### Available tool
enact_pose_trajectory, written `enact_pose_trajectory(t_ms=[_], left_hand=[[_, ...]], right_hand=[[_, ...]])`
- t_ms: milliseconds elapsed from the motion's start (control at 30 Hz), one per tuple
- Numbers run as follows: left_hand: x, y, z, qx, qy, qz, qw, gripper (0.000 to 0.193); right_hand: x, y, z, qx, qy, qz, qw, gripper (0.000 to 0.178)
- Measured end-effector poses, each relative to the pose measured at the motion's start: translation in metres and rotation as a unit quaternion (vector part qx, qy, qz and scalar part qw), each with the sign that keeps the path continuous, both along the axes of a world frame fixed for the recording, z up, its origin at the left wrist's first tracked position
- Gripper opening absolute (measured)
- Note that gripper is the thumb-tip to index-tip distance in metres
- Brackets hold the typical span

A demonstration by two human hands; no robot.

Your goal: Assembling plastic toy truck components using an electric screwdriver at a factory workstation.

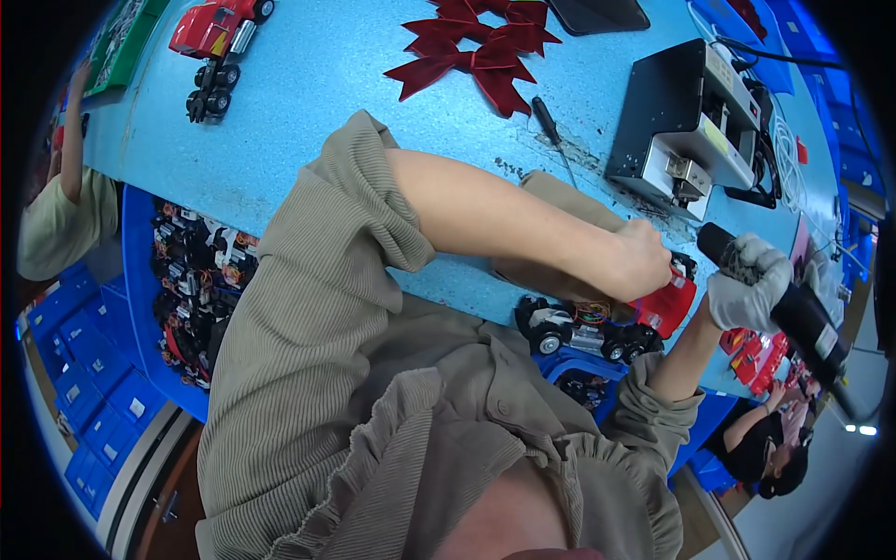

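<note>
A toy truck lies near the table's front edge, its red cab [668, 304] at the right end and its black wheeled chassis [597, 336] toward the left, with thin coloured wires between. My bare left hand [637, 261] is closed over the cab; its fingertips are partly hidden. On my right hand [749, 283] is a white glove, and its fingers wrap round a black electric screwdriver [810, 322], held tilted just right of the cab. A brown pad [571, 198] lies beneath my left forearm.
A black-and-silver bench machine [686, 121] stands at the back right, with cables beside it. A hand screwdriver [545, 117], dark red bows [476, 61] and another red truck [210, 33] lie on the table. Blue bin [140, 280] holds chassis parts. Co-workers sit at both sides.
</note>
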State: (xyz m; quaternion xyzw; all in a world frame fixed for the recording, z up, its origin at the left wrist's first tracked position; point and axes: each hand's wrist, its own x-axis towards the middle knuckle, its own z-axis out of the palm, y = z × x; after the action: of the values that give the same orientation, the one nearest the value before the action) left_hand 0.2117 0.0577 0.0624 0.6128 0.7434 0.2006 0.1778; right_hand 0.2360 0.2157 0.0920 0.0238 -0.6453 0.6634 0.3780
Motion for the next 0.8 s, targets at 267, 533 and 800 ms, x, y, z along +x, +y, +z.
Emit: enact_pose_trajectory(t_ms=[267,533,800], left_hand=[[-0.002,0.003,0.006,-0.030,0.002,-0.023,0.999,0.023],[-0.011,0.003,0.004,-0.024,0.023,-0.026,0.999,0.019],[-0.004,0.002,0.000,-0.007,0.031,-0.010,0.999,0.013]], right_hand=[[0.068,0.023,0.056,-0.084,0.051,-0.019,0.995,0.020],[0.107,-0.024,0.050,-0.138,0.078,0.118,0.980,0.009],[0.093,-0.042,0.004,-0.088,0.036,0.051,0.994,0.020]])
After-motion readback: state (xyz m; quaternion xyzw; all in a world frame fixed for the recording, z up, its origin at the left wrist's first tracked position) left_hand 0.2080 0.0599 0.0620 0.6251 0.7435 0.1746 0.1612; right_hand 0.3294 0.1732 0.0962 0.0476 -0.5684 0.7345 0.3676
